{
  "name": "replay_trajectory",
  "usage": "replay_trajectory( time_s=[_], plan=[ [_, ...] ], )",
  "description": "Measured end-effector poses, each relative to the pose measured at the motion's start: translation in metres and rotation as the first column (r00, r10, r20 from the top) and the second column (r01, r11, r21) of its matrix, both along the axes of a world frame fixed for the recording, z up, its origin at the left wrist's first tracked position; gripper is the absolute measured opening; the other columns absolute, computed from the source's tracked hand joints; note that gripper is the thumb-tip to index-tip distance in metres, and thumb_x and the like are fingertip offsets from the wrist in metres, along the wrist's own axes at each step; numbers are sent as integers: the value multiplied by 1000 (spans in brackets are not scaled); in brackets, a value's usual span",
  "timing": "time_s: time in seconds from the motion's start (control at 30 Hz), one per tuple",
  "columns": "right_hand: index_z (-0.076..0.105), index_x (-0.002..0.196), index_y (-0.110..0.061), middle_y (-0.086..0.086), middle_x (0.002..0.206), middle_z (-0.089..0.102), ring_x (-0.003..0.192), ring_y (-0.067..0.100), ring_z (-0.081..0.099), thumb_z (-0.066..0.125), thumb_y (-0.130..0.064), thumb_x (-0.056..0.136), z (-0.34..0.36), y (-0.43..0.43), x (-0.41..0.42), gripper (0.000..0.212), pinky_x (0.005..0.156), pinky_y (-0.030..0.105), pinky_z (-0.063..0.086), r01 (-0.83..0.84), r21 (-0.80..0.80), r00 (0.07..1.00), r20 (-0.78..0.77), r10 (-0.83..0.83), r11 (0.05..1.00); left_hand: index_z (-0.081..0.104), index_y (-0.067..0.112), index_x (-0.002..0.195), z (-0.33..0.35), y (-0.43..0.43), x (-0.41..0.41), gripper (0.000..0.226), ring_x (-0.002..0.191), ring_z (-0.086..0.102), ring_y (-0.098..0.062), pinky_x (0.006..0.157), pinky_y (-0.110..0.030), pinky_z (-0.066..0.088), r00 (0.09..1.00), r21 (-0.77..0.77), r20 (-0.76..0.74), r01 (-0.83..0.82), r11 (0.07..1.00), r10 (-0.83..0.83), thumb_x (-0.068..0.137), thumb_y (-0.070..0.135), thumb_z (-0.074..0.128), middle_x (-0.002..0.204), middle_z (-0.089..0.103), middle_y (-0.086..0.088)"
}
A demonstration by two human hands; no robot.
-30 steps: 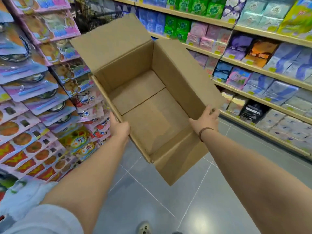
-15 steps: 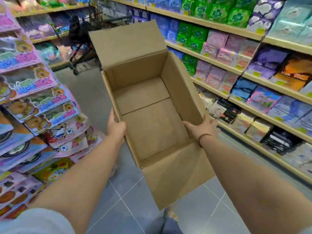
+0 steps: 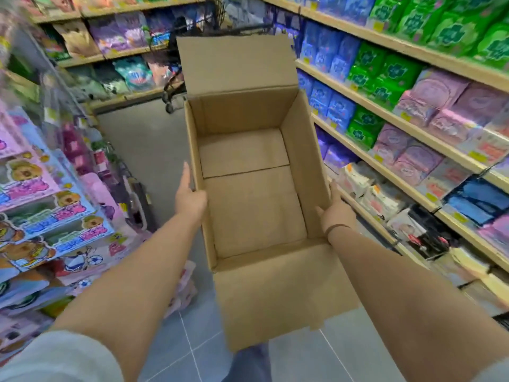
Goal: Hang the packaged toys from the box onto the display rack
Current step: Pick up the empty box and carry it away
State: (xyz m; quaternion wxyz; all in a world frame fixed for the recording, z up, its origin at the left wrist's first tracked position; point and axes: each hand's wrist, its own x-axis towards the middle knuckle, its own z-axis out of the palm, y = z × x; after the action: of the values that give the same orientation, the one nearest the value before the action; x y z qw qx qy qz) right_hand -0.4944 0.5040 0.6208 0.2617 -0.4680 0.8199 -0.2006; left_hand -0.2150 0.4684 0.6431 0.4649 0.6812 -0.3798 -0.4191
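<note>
I hold an open cardboard box (image 3: 253, 205) out in front of me, above the aisle floor. Its inside shows only bare cardboard, with nothing in it. My left hand (image 3: 190, 198) grips the box's left wall and my right hand (image 3: 337, 213) grips the right wall. The far flap stands up and the near flap hangs down toward me. Packaged toys (image 3: 46, 213) with bear and football pictures hang in rows on the display rack (image 3: 82, 150) at my left.
Wooden shelves (image 3: 407, 128) packed with blue, green and pink soft packs run along the right. More shelves cross the far end, with a dark trolley (image 3: 176, 92) parked before them. Grey tiled floor (image 3: 154, 150) lies between rack and shelves.
The view has swung away from the toy rack toward the aisle. The box has turned with me and now sits straight ahead. Both hands keep their grip on its sides.
</note>
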Motion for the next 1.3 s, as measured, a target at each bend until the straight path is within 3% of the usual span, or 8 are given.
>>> replay_trajectory(
  time_s=[0.13,0.3,0.43,0.57,0.67,0.83,1.03,1.3],
  plan=[
    [-3,151,-35,17,117,64,106,34,60,49,-12,92,-10,-77,7,82,86,36,44,-99,-36,991,-100,95,994,4,45,148,-5,-63,7,88,63,36,5,44,-2,36,1000,-15,21,-11,1000,11,91,-10,41,158,17,3],
    [3,151,-38,12,122,62,105,32,61,46,-9,90,-7,-170,7,80,79,30,41,-145,-54,988,-68,141,988,10,33,151,-6,-142,15,79,119,50,-13,66,-20,43,1000,-26,24,0,1000,0,92,-10,40,155,25,3],
    [3,150,-38,15,113,64,100,33,61,45,-11,92,-18,-249,13,77,75,30,42,-230,15,967,-109,230,973,11,33,150,-22,-198,24,78,111,54,-20,72,-25,46,996,6,67,-60,998,60,92,-8,43,150,35,2],
    [4,150,-38,16,113,64,100,33,61,45,-12,92,-50,-326,23,76,83,37,48,-323,80,937,-114,331,943,12,29,151,-58,-248,34,77,116,49,-13,71,-15,46,988,35,80,-136,990,133,92,-10,42,151,35,2],
    [5,150,-38,17,107,65,96,34,62,44,-13,91,-83,-382,39,75,79,36,46,-418,109,896,-114,429,902,14,30,151,-94,-282,48,77,127,47,-19,93,-29,47,973,58,67,-225,973,221,91,-6,46,149,38,3],
    [18,148,-37,17,105,65,96,36,62,44,-22,92,-151,-450,78,64,73,34,44,-491,134,860,-85,504,861,15,26,151,-172,-315,74,77,126,45,-13,93,-26,42,946,90,77,-321,943,314,90,-6,50,148,38,3],
    [27,146,-34,17,114,64,104,39,60,45,-20,90,-268,-486,125,61,88,41,49,-554,153,828,-1,561,818,32,17,146,-301,-324,108,73,122,52,-20,103,-37,43,903,215,66,-428,878,424,83,8,68,137,51,-3],
    [29,145,-34,16,118,63,107,39,58,45,-20,89,-490,-513,185,60,92,43,48,-577,174,816,84,572,798,20,32,149,-524,-329,155,77,127,42,-13,103,-30,42,890,356,80,-446,821,449,88,9,62,150,31,6]
  ],
)
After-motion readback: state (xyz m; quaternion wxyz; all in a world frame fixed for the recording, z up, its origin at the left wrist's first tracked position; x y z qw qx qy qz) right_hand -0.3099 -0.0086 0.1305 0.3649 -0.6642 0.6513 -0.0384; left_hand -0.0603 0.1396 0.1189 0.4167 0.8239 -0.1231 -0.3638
